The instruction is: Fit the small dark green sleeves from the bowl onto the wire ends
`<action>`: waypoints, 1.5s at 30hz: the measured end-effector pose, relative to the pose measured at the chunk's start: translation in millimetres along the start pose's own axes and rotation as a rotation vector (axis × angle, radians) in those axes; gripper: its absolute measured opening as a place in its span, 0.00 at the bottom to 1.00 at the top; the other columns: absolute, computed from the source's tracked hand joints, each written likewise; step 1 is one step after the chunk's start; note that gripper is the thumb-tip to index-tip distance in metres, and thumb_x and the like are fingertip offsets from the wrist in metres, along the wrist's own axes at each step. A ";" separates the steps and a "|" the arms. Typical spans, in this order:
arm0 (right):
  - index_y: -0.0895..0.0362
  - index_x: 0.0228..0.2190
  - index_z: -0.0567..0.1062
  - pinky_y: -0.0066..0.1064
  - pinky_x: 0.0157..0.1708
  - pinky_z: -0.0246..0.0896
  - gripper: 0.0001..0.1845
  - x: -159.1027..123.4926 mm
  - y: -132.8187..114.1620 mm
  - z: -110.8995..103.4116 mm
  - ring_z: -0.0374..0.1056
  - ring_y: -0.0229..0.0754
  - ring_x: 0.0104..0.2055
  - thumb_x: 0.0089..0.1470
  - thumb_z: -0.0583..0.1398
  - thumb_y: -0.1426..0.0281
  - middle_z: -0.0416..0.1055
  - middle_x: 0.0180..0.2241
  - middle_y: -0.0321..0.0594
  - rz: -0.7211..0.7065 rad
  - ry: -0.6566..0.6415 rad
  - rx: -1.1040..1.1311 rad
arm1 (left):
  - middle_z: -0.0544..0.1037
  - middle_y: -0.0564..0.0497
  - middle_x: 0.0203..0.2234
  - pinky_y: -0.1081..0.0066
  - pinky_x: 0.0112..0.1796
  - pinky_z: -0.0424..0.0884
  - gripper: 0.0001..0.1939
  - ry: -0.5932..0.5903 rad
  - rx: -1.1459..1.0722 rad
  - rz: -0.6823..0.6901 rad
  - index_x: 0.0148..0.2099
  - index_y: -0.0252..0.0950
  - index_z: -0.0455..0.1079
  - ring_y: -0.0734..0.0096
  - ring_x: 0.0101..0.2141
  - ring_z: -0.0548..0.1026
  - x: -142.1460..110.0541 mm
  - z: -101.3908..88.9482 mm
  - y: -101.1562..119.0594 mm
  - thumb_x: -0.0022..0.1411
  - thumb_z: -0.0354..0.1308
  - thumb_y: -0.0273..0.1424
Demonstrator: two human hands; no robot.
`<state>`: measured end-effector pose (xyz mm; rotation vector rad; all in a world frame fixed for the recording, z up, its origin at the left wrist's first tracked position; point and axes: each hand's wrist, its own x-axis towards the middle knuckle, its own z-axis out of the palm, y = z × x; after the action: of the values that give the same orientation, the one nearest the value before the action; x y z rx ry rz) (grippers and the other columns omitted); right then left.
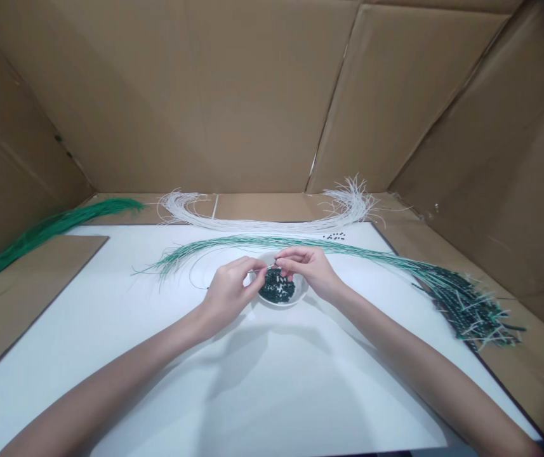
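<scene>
Both forearms point(398, 352) lie nearest the camera and converge from the lower corners toward the middle. Between the fingertips, a thin pale strand point(268, 266) is held above a white bowl point(303, 293). Its long axis is set roughly crosswise, from the left fingertips toward the right, with a slight rise on the right side. At the right fingertips a small dark bead point(276, 261) is visible, in line with the strand. Whether the strand is already passed through the bead cannot be judged at this size.

The strand is gripped by the left hand point(226, 285), with thumb and forefinger pinched together and no gap seen. The bead is held by the right hand point(317, 270), thumb against forefinger, the other fingers curled; this hand is nearer the bead, the left nearer the strand's held length.

Directly below, dark beads point(276, 291) are contained in the bowl, which is set on a white board point(119, 292). Behind the hands, a bundle of green strands point(295, 241) is laid crosswise, its right end covered with threaded beads point(466, 308). Farther back, loose beads point(334, 236) and a bundle of white strands point(262, 226) are placed. At far left, bright green fibres point(62, 225) are laid beside the cardboard wall point(252, 95).
</scene>
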<state>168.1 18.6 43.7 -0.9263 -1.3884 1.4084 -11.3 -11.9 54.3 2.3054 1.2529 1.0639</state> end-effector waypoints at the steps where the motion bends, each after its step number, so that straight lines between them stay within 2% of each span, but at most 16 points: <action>1: 0.59 0.26 0.75 0.23 0.19 0.59 0.09 0.0 0.3 -0.1 0.65 0.33 0.21 0.38 0.64 0.68 0.71 0.20 0.36 -0.001 -0.002 -0.001 | 0.73 0.56 0.26 0.79 0.29 0.62 0.06 0.001 0.000 0.001 0.34 0.37 0.68 0.80 0.24 0.66 -0.1 -0.1 -0.2 0.57 0.50 0.27; 10: 0.59 0.25 0.75 0.22 0.19 0.59 0.09 -1.0 -0.5 0.8 0.65 0.33 0.20 0.37 0.64 0.68 0.71 0.20 0.36 -0.005 0.004 -0.012 | 0.73 0.56 0.25 0.79 0.29 0.62 0.06 0.021 0.015 0.001 0.33 0.37 0.68 0.80 0.24 0.66 -0.5 0.1 -0.8 0.57 0.50 0.27; 19: 0.60 0.24 0.75 0.24 0.19 0.61 0.10 -2.8 0.0 4.5 0.69 0.37 0.23 0.35 0.65 0.68 0.72 0.21 0.37 -0.016 0.059 -0.006 | 0.73 0.55 0.26 0.78 0.29 0.62 0.07 0.064 0.029 -0.001 0.33 0.36 0.68 0.79 0.24 0.67 -1.6 0.7 2.1 0.57 0.49 0.28; 45: 0.58 0.25 0.75 0.25 0.20 0.62 0.08 -7.0 -1.4 8.5 0.69 0.38 0.25 0.38 0.64 0.68 0.74 0.26 0.38 -0.088 0.048 0.003 | 0.73 0.54 0.24 0.78 0.28 0.62 0.07 0.017 0.034 0.016 0.34 0.37 0.68 0.78 0.24 0.67 -2.3 -1.4 5.5 0.57 0.49 0.28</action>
<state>162.2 9.3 45.1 -0.8809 -1.3748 1.3136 -9.9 -17.0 57.3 2.3401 1.2711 1.0776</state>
